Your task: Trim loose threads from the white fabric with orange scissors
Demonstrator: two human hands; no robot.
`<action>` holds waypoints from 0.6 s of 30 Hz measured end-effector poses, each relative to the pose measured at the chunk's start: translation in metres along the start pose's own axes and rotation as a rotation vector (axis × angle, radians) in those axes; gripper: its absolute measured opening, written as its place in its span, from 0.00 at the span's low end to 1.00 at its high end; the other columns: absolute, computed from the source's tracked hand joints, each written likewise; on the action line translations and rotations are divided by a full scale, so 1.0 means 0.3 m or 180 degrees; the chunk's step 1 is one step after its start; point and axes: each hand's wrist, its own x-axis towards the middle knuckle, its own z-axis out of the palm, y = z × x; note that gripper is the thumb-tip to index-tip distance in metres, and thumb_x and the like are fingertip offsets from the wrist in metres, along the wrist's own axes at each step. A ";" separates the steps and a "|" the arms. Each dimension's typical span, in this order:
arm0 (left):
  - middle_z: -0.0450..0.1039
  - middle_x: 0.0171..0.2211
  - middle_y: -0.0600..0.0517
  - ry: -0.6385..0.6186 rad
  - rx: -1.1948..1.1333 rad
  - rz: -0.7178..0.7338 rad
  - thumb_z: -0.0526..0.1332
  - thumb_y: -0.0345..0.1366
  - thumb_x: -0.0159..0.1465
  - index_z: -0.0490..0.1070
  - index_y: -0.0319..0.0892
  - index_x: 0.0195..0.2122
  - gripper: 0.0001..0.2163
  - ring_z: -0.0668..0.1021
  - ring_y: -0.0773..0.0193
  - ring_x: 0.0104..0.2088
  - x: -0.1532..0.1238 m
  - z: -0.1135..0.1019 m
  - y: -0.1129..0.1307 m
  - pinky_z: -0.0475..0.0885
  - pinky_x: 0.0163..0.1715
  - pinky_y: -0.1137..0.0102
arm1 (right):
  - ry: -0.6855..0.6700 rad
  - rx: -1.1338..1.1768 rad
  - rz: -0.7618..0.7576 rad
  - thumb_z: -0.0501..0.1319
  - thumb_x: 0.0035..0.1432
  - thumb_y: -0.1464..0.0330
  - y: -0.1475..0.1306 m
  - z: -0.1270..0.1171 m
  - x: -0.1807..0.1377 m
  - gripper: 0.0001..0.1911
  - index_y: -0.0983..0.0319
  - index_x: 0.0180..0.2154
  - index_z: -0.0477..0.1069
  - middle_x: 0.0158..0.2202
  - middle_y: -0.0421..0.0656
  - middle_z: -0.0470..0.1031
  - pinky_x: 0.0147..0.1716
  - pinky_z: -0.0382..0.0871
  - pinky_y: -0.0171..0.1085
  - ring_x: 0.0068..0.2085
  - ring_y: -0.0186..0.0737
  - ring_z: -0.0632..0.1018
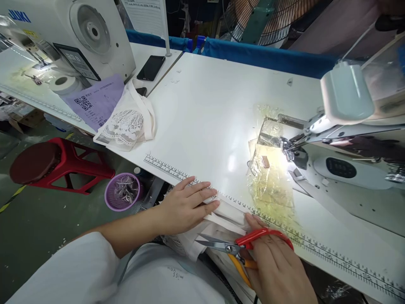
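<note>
A pair of scissors (230, 247) with red and orange handles sits in my right hand (275, 261), its blades parted a little and pointing left. The fingertips of that hand also reach the white fabric (232, 211) at the table's front edge. My left hand (190, 205) lies flat with fingers stretched out, pressing the fabric's edge along the printed ruler (171, 169). The rest of the cloth hangs off the edge towards my lap, partly hidden by my hands.
At right stands a sewing machine (348, 93) with a lit needle area and yellow taped plate (274, 185). Lace garment pieces (126, 122), a purple paper (95, 101) and a phone (152, 67) lie at left beside a JUKI machine (95, 33). Below are a red stool (63, 164) and purple basket (109, 194).
</note>
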 end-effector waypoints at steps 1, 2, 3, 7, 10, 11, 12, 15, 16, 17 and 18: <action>0.72 0.51 0.51 0.0008 0.0004 -0.0009 0.56 0.34 0.63 0.68 0.43 0.49 0.13 0.69 0.59 0.55 0.001 0.000 0.000 0.57 0.59 0.59 | -0.0003 0.0003 0.0003 0.47 0.59 0.77 0.001 -0.002 0.000 0.13 0.71 0.42 0.66 0.49 0.59 0.70 0.45 0.66 0.46 0.51 0.52 0.70; 0.72 0.51 0.51 0.0016 0.0011 -0.0016 0.56 0.34 0.63 0.68 0.43 0.49 0.13 0.69 0.59 0.55 0.001 0.000 0.000 0.57 0.59 0.59 | -0.0001 0.0009 0.0010 0.47 0.59 0.77 0.002 -0.002 0.000 0.13 0.71 0.42 0.66 0.49 0.58 0.70 0.45 0.66 0.46 0.51 0.51 0.70; 0.72 0.51 0.50 0.0020 0.0016 -0.0017 0.56 0.34 0.63 0.68 0.43 0.49 0.13 0.69 0.59 0.55 0.001 -0.001 0.000 0.57 0.59 0.59 | 0.0006 0.0014 0.0008 0.47 0.58 0.77 0.004 -0.002 0.000 0.13 0.70 0.41 0.66 0.49 0.58 0.70 0.45 0.67 0.46 0.51 0.51 0.71; 0.72 0.51 0.50 0.0041 -0.0019 -0.0028 0.55 0.33 0.64 0.69 0.43 0.49 0.13 0.69 0.59 0.55 0.002 -0.003 0.002 0.58 0.59 0.60 | -0.0048 0.0021 0.0054 0.46 0.58 0.76 0.010 0.000 0.001 0.12 0.67 0.40 0.66 0.49 0.57 0.71 0.44 0.68 0.46 0.51 0.50 0.71; 0.72 0.51 0.49 0.0028 -0.0077 -0.0059 0.54 0.32 0.64 0.69 0.43 0.49 0.13 0.69 0.59 0.55 0.002 -0.003 -0.001 0.58 0.58 0.59 | -0.0076 0.0097 0.0145 0.49 0.57 0.76 0.010 -0.003 0.004 0.11 0.67 0.41 0.66 0.49 0.57 0.72 0.45 0.69 0.47 0.52 0.50 0.71; 0.72 0.51 0.49 0.0015 -0.0100 -0.0057 0.55 0.32 0.64 0.68 0.43 0.50 0.13 0.69 0.58 0.55 0.001 -0.001 -0.003 0.58 0.58 0.59 | -0.0054 0.0135 0.0183 0.50 0.57 0.77 0.009 -0.005 0.005 0.12 0.68 0.41 0.66 0.49 0.57 0.72 0.46 0.70 0.47 0.52 0.50 0.71; 0.71 0.51 0.48 0.0019 -0.0125 -0.0043 0.54 0.32 0.64 0.68 0.43 0.50 0.13 0.69 0.58 0.55 0.000 0.002 -0.005 0.58 0.58 0.58 | -0.0040 0.0168 0.0223 0.50 0.56 0.79 0.008 -0.007 0.008 0.13 0.68 0.42 0.66 0.50 0.57 0.72 0.46 0.70 0.47 0.52 0.49 0.71; 0.70 0.52 0.47 0.0046 -0.0191 -0.0006 0.53 0.32 0.65 0.67 0.43 0.52 0.14 0.67 0.56 0.57 -0.004 0.012 -0.012 0.57 0.58 0.56 | -0.0001 0.0193 0.0325 0.48 0.54 0.81 0.005 -0.014 0.016 0.16 0.68 0.42 0.67 0.50 0.56 0.72 0.47 0.70 0.47 0.52 0.49 0.71; 0.70 0.53 0.47 0.0044 -0.0202 0.0003 0.52 0.32 0.65 0.67 0.43 0.52 0.14 0.67 0.55 0.57 -0.005 0.014 -0.013 0.57 0.58 0.55 | 0.0007 0.0190 0.0335 0.48 0.53 0.81 0.004 -0.016 0.018 0.16 0.68 0.42 0.67 0.50 0.56 0.72 0.47 0.70 0.47 0.53 0.49 0.71; 0.70 0.53 0.46 0.0043 -0.0203 0.0011 0.51 0.32 0.66 0.67 0.43 0.52 0.15 0.67 0.55 0.57 -0.005 0.016 -0.014 0.57 0.58 0.55 | 0.0012 0.0192 0.0343 0.48 0.53 0.81 0.004 -0.019 0.020 0.16 0.68 0.41 0.67 0.50 0.56 0.72 0.47 0.71 0.47 0.53 0.49 0.71; 0.69 0.53 0.46 0.0024 -0.0197 0.0018 0.51 0.32 0.66 0.67 0.42 0.52 0.15 0.67 0.54 0.57 -0.005 0.016 -0.014 0.57 0.58 0.54 | 0.0018 0.0203 0.0354 0.48 0.52 0.81 0.005 -0.020 0.022 0.16 0.69 0.41 0.68 0.50 0.56 0.72 0.46 0.71 0.46 0.52 0.49 0.71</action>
